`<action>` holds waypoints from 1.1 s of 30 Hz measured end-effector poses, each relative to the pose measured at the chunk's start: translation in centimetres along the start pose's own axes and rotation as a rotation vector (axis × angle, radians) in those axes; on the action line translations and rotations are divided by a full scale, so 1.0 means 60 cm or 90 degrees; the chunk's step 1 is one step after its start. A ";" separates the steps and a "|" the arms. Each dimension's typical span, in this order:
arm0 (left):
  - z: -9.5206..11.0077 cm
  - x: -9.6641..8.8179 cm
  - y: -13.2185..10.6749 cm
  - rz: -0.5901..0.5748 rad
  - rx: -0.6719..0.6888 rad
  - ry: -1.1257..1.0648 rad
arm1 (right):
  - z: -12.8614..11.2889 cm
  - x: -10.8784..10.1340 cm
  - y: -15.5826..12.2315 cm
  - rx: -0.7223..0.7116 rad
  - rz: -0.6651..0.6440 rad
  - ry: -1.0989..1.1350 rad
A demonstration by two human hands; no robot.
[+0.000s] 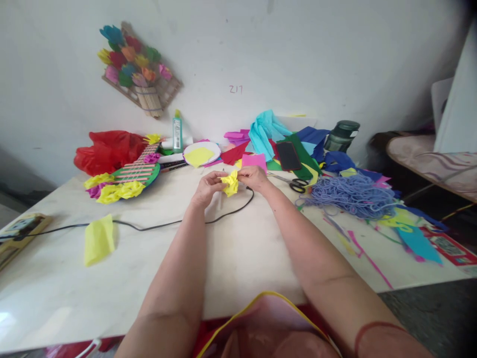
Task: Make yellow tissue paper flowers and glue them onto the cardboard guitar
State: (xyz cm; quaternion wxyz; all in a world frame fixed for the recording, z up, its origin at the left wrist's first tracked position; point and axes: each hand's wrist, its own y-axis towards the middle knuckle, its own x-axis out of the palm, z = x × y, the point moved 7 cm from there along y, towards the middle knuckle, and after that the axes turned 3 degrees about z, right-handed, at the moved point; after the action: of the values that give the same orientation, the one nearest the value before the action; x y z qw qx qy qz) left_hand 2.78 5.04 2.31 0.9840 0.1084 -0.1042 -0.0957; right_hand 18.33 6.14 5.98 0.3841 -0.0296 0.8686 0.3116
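A small yellow paper flower (230,184) is held above the middle of the table between my two hands. My left hand (209,187) pinches its left side. My right hand (255,178) has its fingers closed at the flower's upper right edge. Just below the hands, a black cable (238,213) curves across the tabletop, and something pale and slim beside it is partly hidden. Right of my right hand lies a pair of scissors (297,185) with black handles. A loose yellow paper piece (99,240) rests on the table at the left.
A decorated craft piece (136,171) with yellow and pink paper flowers stands at the left by a red bag (112,151). Toward the back are a glue bottle (178,133), a white plate (212,148) and a phone (288,156). Tangled blue yarn (350,195) lies right, near a dark bottle (342,135).
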 end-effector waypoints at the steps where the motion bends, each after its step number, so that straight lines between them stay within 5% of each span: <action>1: 0.000 -0.001 0.000 0.001 0.005 0.003 | -0.001 -0.001 -0.001 0.009 -0.009 -0.016; 7: -0.002 -0.005 0.001 0.007 0.010 0.011 | -0.009 -0.007 -0.004 0.025 -0.019 -0.090; 17: -0.002 -0.004 0.003 0.013 0.016 0.012 | -0.011 0.002 0.001 -0.037 0.011 0.006; 26: 0.002 -0.002 0.001 0.030 0.016 0.021 | -0.009 -0.004 -0.008 0.014 -0.012 -0.131; 33: 0.001 -0.003 0.002 0.033 0.024 0.024 | -0.015 0.003 -0.002 -0.031 0.003 -0.057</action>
State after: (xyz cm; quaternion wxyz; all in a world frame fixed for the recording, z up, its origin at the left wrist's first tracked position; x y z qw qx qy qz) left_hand 2.61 5.18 2.34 0.9858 0.1257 -0.0899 -0.0665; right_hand 17.67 5.56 6.26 0.4212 -0.0226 0.8427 0.3345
